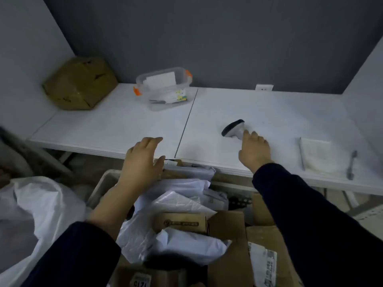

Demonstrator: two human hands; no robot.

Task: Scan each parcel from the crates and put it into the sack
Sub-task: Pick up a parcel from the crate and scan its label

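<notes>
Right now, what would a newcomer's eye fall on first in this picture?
First the hands: the right hand reaches the barcode scanner lying on the white table, while the left hand hovers open over a crate heaped with white mailer bags and cardboard boxes. At the left lies a white sack; a clear container with orange latches stands by the back wall.

Dark grey back wall (207,38) at 12 o'clock. Paler left wall (24,59) at 10 and right wall (364,90) at 2 close it into an alcove. White table (269,112) spans 9 to 3, butted against the back wall. Two panels, seam (186,125) running top to centre. White outlet (264,87) at 1, just above the tabletop. Table leg (66,157) showing underneath at 9. Light is dim, flat, cool.
</notes>
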